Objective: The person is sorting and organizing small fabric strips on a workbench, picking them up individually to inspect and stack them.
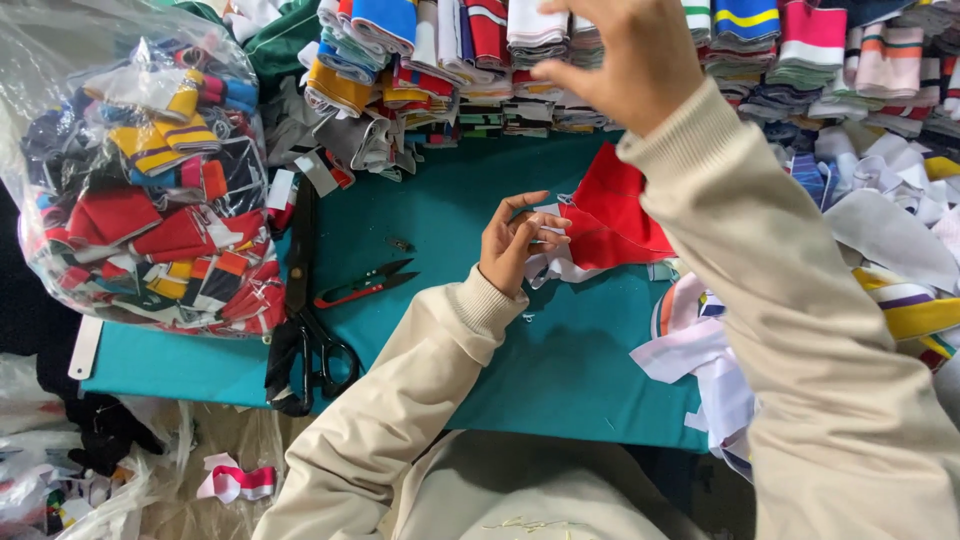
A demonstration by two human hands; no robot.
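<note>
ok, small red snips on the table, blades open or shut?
Open. The red snips lie flat on the teal table, blade tips visibly spread apart, untouched by either hand.

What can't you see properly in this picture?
All from the head view:
- Right hand: fingertips cut off by the top edge, so what it touches among the folded fabric stacks is unclear.
- Left hand: fingers curl over a white strip by the red fabric; the grip is hidden.
- Large black scissors: blades partly hidden by the plastic bag.
- Small object on the teal table: too tiny to name.

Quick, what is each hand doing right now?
Left hand: fingers curled, pinching the white edge of the red fabric piece.
Right hand: raised by the stacked collars; grip cannot be told.
</note>
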